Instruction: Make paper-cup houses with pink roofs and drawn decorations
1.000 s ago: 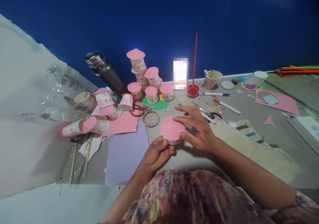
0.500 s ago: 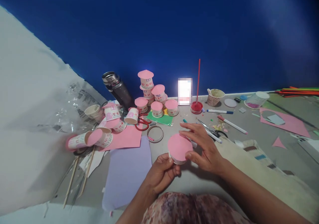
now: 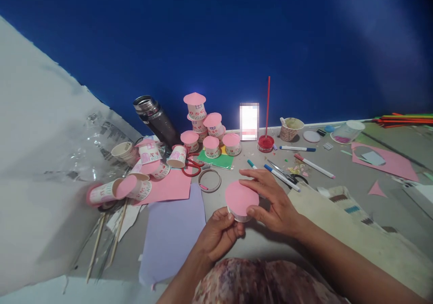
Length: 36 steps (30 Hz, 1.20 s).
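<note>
A pink paper disc (image 3: 241,197) covers the top of a small white paper cup (image 3: 239,217) in front of me. My left hand (image 3: 221,232) grips the cup low on its left side, thumb in front and fingers curled beneath. From the right, my right hand (image 3: 272,201) spans the disc's edge, with the thumb at its lower right and the fingertips along its upper right rim. Much of the cup is hidden under the disc. Farther back stand several decorated paper cups (image 3: 211,147) with pink paper tops, some stacked in a tower (image 3: 196,110).
Markers (image 3: 280,177) and black-handled scissors (image 3: 297,180) lie beyond my right hand. A tape roll (image 3: 209,180), red-handled scissors (image 3: 191,171) and a purple sheet (image 3: 172,232) are to the left. A beige cloth (image 3: 324,218) lies under my right forearm. A dark flask (image 3: 158,121) leans by the wall.
The view has shifted slightly. My right fingers have slid a little farther over the disc's edge, while my left hand keeps its grip on the cup.
</note>
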Tool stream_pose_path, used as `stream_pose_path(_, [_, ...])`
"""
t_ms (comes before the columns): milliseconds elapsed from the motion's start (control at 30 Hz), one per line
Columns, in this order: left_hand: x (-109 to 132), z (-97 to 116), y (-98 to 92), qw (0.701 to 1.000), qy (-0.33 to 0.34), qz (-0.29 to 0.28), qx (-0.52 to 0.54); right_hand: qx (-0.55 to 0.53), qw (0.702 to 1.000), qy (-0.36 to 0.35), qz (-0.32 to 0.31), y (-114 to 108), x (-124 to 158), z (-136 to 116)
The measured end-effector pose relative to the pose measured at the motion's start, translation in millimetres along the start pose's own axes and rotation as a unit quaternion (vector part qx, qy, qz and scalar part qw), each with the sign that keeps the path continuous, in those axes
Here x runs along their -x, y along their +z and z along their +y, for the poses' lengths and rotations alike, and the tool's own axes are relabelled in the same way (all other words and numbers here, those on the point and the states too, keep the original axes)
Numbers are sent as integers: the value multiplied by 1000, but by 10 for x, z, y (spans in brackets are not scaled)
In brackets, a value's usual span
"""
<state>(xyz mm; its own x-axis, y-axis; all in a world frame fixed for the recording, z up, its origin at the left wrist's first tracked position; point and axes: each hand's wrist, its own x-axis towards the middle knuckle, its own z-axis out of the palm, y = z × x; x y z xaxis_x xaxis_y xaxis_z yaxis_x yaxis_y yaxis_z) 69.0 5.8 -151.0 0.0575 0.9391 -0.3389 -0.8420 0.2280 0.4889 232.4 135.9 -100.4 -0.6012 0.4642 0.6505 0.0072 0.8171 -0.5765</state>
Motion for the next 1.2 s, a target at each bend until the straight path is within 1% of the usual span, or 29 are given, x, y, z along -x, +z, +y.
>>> stream_pose_path(200, [12,23,39,1000,1,-8,-12,1,1000,-1,-1,5,3,22])
stream_pose_path(333, [18,37,54,1000,-4,-1,-26,8,1000,2,-6,-11,-6,32])
stream_pose_path(500, [5,47,43,1000,-18,11,-21,11,1000,-3,-11,-40,-19,41])
stream_pose_path(667, [-7,65,82,999,-19,9,-25,27,1000,-7,7,-70,-29,27])
stream_pose_path(833, [-11,68,118,1000,-14,14,-23,54,998,13,4,-77,-21,24])
stream_pose_path(1067, [-9,72,112,999,8,32,-18,21,1000,13,-15,-57,-17,21])
stream_pose_path(1200, [1,79,114,999,-3,23,-40,-12,999,29,-21,-132,-52,23])
